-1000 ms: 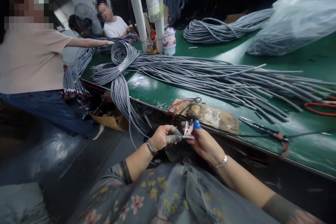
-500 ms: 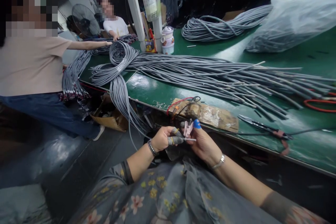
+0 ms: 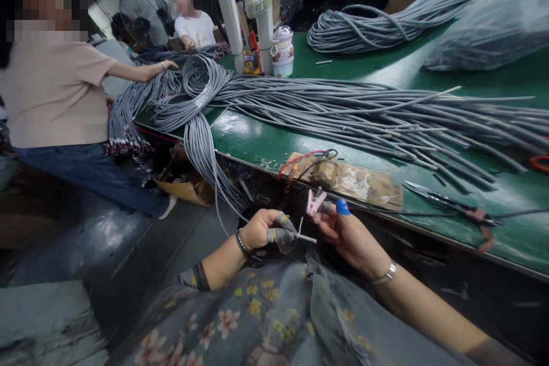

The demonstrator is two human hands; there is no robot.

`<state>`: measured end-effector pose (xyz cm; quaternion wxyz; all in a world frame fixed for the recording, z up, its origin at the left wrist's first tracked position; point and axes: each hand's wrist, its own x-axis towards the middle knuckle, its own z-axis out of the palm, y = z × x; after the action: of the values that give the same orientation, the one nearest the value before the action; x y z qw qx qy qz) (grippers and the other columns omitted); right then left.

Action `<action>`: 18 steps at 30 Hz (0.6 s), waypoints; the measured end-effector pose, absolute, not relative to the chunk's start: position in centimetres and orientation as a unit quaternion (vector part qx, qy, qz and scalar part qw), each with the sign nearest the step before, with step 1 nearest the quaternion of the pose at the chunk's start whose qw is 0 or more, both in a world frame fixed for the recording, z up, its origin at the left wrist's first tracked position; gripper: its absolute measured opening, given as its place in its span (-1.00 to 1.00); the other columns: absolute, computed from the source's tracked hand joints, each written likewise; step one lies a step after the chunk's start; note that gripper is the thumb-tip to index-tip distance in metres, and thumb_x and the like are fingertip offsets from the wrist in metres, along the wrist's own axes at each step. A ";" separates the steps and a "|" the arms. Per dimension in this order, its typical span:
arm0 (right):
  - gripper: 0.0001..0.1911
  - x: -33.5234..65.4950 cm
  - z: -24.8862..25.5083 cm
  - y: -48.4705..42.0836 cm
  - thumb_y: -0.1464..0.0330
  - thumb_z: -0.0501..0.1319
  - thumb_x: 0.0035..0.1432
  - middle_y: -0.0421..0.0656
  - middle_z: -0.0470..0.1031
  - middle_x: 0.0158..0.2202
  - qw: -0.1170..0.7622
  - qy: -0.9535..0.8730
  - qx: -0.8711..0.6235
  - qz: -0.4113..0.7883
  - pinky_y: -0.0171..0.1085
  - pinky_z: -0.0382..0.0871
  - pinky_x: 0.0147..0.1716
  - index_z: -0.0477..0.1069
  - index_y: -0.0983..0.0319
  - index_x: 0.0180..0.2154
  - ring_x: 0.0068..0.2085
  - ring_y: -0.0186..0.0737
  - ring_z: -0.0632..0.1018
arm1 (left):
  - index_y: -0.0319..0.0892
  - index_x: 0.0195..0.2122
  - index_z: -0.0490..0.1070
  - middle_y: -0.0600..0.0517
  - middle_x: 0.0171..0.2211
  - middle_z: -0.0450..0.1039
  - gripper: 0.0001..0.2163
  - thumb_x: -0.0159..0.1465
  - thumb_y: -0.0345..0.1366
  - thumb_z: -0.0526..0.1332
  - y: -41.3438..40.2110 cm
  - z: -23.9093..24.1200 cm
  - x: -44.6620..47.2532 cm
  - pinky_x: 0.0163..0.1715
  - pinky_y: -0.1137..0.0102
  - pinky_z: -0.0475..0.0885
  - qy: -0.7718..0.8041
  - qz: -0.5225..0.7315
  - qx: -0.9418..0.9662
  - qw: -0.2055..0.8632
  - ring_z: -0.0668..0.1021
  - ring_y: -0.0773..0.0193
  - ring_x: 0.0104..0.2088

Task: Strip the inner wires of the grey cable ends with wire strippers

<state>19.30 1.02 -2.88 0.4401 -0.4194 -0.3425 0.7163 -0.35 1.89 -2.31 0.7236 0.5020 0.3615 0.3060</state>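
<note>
My left hand (image 3: 268,232), with grey covers on its fingertips, pinches the end of a grey cable (image 3: 307,238). A short thin piece sticks up beside that cable end; what it is I cannot make out. My right hand (image 3: 352,235), apart from the cable, has a blue wrap on its thumb. It is closed on a small pink clip (image 3: 316,203) that looks like a clothespin. Both hands are in front of my body, just below the near edge of the green table (image 3: 266,146).
A long bundle of grey cables (image 3: 309,91) stretches over the table, partly hanging off its edge. Scissors (image 3: 446,203) and a worn board (image 3: 351,180) lie near that edge. A coiled cable bundle (image 3: 338,28) and plastic bag (image 3: 493,23) lie behind. Two people stand at the left.
My right hand has moved away from the cable end to the right, carrying the pink clip. The left hand still grips the cable. The nearby person's arm has drawn back slightly from the cable coil.
</note>
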 end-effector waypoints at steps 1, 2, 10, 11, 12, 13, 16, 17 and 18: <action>-0.28 19.4 -2.6 1.3 -0.33 0.13 -0.16 -0.33 0.08 -0.71 0.433 -0.352 -0.421 0.715 -0.37 -0.25 -0.69 0.37 0.22 -0.47 -0.66 -0.46 -0.08 | -0.33 -0.55 0.46 0.06 -0.66 0.39 -0.49 -0.25 0.08 0.47 2.1 -2.3 -0.4 -0.61 0.51 0.28 0.365 0.315 0.501 0.719 0.37 0.46 -0.66; -0.29 19.3 -2.2 1.5 -0.33 0.13 -0.15 -0.34 0.05 -0.72 0.425 -0.358 -0.424 0.715 -0.38 -0.25 -0.68 0.36 0.22 -0.47 -0.66 -0.46 -0.08 | -0.33 -0.55 0.46 0.08 -0.67 0.38 -0.49 -0.26 0.07 0.47 2.4 -2.2 -0.3 -0.61 0.52 0.27 0.368 0.323 0.501 0.714 0.36 0.47 -0.66; -0.37 18.6 -0.7 1.7 -0.24 0.28 -0.20 -0.35 0.05 -0.72 0.477 -0.377 -0.486 0.627 -0.36 -0.16 -0.66 0.24 0.19 -0.56 -0.63 -0.42 0.01 | -0.31 -0.55 0.43 0.12 -0.67 0.35 -0.46 -0.30 0.10 0.47 4.0 -1.9 1.0 -0.62 0.53 0.23 0.379 0.358 0.493 0.696 0.34 0.51 -0.67; -0.37 18.6 -0.7 1.5 -0.24 0.27 -0.18 -0.33 0.07 -0.71 0.488 -0.383 -0.491 0.612 -0.35 -0.15 -0.65 0.26 0.20 -0.57 -0.62 -0.42 0.03 | -0.31 -0.55 0.43 0.12 -0.67 0.35 -0.46 -0.31 0.10 0.47 4.1 -1.9 1.1 -0.62 0.53 0.23 0.378 0.357 0.493 0.698 0.34 0.51 -0.67; -0.37 18.6 -0.8 1.4 -0.24 0.27 -0.18 -0.31 0.08 -0.71 0.494 -0.382 -0.491 0.608 -0.34 -0.15 -0.64 0.28 0.20 -0.58 -0.62 -0.41 0.04 | -0.31 -0.55 0.42 0.13 -0.68 0.35 -0.46 -0.31 0.09 0.47 4.2 -1.9 1.2 -0.62 0.53 0.23 0.377 0.354 0.494 0.699 0.33 0.51 -0.67; -0.37 18.5 -0.9 1.5 -0.24 0.27 -0.18 -0.30 0.09 -0.72 0.495 -0.376 -0.485 0.615 -0.33 -0.14 -0.65 0.30 0.21 -0.59 -0.62 -0.41 0.05 | -0.31 -0.55 0.42 0.13 -0.68 0.35 -0.46 -0.31 0.09 0.47 4.3 -2.0 1.4 -0.62 0.53 0.22 0.376 0.352 0.495 0.700 0.33 0.51 -0.67; -0.36 18.2 -1.3 1.9 -0.24 0.32 -0.28 -0.26 0.17 -0.69 0.481 -0.332 -0.450 0.675 -0.34 -0.15 -0.66 0.37 0.22 -0.58 -0.61 -0.40 0.08 | -0.31 -0.55 0.41 0.13 -0.67 0.35 -0.46 -0.31 0.10 0.47 4.6 -2.1 1.6 -0.62 0.52 0.22 0.371 0.343 0.501 0.703 0.33 0.51 -0.66; -0.36 18.1 -1.4 2.2 -0.23 0.35 -0.32 -0.24 0.22 -0.66 0.480 -0.315 -0.440 0.690 -0.35 -0.15 -0.67 0.41 0.23 -0.56 -0.61 -0.40 0.10 | -0.31 -0.55 0.41 0.13 -0.67 0.35 -0.46 -0.30 0.10 0.47 4.7 -2.1 1.7 -0.62 0.52 0.22 0.368 0.340 0.504 0.703 0.32 0.51 -0.66; -0.37 18.0 -1.5 2.4 -0.20 0.38 -0.36 -0.22 0.26 -0.63 0.484 -0.299 -0.433 0.699 -0.36 -0.15 -0.68 0.44 0.24 -0.53 -0.60 -0.40 0.12 | -0.31 -0.55 0.40 0.13 -0.66 0.34 -0.45 -0.30 0.10 0.47 4.8 -2.2 1.8 -0.61 0.52 0.22 0.364 0.337 0.509 0.704 0.32 0.51 -0.66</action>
<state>17.98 2.37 -1.49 0.4844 -0.4329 -0.2985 0.6992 1.82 4.80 -2.23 0.7038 0.5085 0.3637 0.3374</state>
